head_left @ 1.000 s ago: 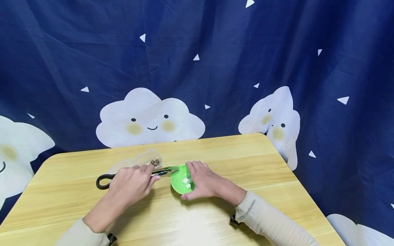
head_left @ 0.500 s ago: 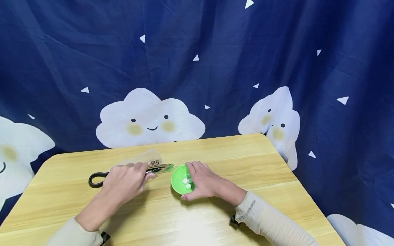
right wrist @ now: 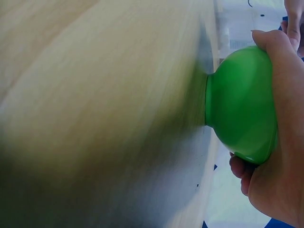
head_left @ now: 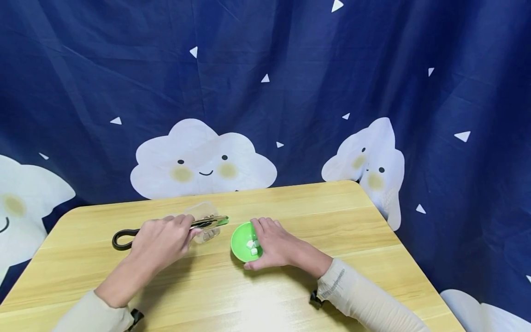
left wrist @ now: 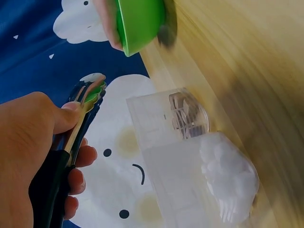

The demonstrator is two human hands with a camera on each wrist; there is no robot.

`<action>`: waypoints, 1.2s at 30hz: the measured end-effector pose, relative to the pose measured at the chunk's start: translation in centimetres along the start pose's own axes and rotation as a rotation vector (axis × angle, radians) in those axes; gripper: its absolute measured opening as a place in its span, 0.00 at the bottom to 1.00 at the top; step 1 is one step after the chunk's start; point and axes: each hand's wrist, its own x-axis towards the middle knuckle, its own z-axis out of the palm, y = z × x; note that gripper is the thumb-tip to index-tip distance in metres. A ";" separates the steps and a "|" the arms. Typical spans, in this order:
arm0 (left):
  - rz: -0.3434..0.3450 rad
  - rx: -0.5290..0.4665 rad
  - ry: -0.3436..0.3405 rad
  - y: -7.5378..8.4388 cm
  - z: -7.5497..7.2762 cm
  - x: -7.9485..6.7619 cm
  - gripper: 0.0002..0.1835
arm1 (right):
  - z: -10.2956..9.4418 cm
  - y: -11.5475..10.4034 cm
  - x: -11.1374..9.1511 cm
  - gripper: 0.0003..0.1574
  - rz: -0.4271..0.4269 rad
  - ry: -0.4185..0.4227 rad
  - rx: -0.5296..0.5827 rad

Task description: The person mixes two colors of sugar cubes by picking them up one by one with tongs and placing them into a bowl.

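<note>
Left of the green bowl [head_left: 240, 242], where the clear container [left wrist: 149, 118] is sitting, we are gripping the tongs [head_left: 209, 223] in our left hand [head_left: 159, 240], likely to control their tips; our right hand [head_left: 274, 242] is clasping the bowl, probably keeping it steady.

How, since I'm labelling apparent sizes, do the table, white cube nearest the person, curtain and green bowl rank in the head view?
Largest to smallest:
1. curtain
2. table
3. green bowl
4. white cube
</note>
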 end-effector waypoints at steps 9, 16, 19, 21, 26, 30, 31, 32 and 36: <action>0.012 0.019 0.016 -0.8 -0.2 -0.1 0.19 | 0.0 0.0 0.1 0.72 0.000 0.004 -0.001; -0.004 0.024 -0.001 -1.7 -0.4 -0.3 0.19 | -0.1 -0.1 0.1 0.71 0.002 0.009 0.005; -0.006 0.034 -0.009 -2.1 -0.4 -0.4 0.19 | -0.1 -0.1 0.1 0.71 0.006 0.005 0.002; -0.001 0.040 -0.011 -2.4 -0.4 -0.4 0.19 | -0.1 -0.1 0.0 0.71 0.008 0.003 0.004; 0.027 0.066 0.014 -3.0 -0.2 -0.7 0.18 | 0.0 0.0 0.0 0.71 0.007 0.003 0.001; 0.068 0.090 0.092 -3.4 0.2 -0.6 0.27 | 0.0 0.0 0.0 0.70 0.005 0.006 0.006; 0.079 0.095 0.111 -3.5 0.3 -0.5 0.30 | 0.0 -0.1 0.0 0.70 0.005 0.006 0.008; 0.087 0.101 0.125 -3.6 0.3 -0.5 0.33 | 0.0 -0.1 0.0 0.70 0.004 0.007 0.010; 0.110 0.124 0.116 -3.7 0.4 -0.4 0.30 | 0.0 -0.1 0.0 0.71 0.004 0.006 0.010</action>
